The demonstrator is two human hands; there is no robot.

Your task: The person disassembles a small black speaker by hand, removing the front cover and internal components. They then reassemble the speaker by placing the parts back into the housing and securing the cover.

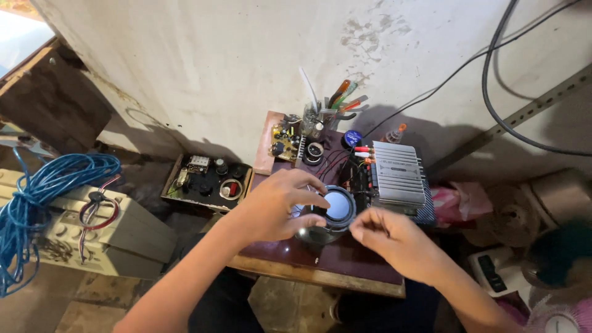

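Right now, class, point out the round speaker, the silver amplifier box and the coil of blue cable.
Round speaker (338,206), head view, on its pale centre cone.
Silver amplifier box (398,172), head view, on its ribbed top.
Coil of blue cable (43,185), head view, on the bundled loops.

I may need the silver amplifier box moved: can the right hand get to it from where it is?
Probably yes. The right hand sits just in front of the silver amplifier box, nothing standing between them; only the round speaker, held by the left hand, lies alongside.
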